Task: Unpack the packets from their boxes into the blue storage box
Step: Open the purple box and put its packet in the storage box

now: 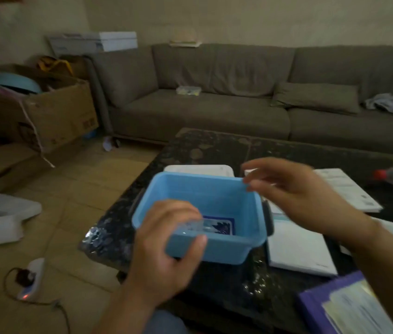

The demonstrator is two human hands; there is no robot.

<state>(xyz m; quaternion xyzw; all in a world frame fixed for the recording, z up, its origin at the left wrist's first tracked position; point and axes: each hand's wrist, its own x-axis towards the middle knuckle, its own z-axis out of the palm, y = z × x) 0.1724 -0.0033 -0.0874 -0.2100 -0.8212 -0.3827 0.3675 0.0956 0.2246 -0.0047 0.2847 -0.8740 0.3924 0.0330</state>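
grey sofa behind dark table, cardboard box left.

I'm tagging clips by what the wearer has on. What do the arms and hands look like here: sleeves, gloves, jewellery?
Both are bare. The left hand and right hand wear no gloves, and no ring, watch or bracelet shows, though the frame is blurred. No sleeve shows on either forearm as far as the picture's edge.

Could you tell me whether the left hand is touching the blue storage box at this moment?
Touching. In the head view, the left hand wraps over the near rim of the blue storage box, its thumb pressed against the outer front wall and its fingers curled inside.
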